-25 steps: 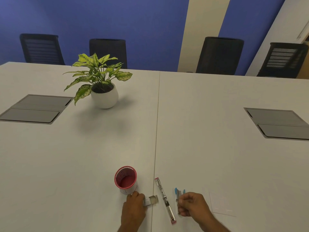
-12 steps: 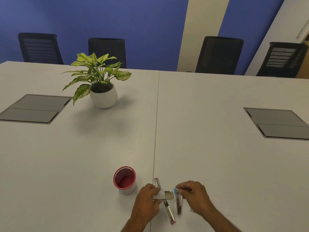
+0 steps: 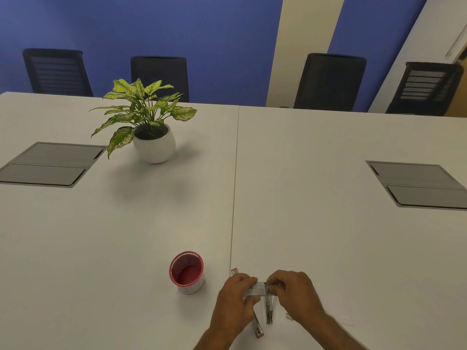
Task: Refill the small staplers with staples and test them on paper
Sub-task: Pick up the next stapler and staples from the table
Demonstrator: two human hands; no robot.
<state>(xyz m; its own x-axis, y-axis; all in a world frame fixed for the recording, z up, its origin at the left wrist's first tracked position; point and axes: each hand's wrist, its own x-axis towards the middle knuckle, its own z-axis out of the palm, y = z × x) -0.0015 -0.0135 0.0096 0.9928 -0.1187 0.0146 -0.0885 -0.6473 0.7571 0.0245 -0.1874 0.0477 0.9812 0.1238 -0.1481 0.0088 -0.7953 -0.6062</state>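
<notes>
A white table is seen, split by a seam. Behind it, four black chairs are set against a blue wall with a cream strip. Grey hatches are set into the table at both sides.

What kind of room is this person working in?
Most likely an office meeting room: a long white conference table with flip-up cable hatches, dark mesh office chairs along the far side, and a potted plant.

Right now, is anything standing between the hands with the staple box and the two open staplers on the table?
Nothing visible does. Both hands, left hand and right hand, hold the staple box directly above the pink stapler and the second stapler.
</notes>
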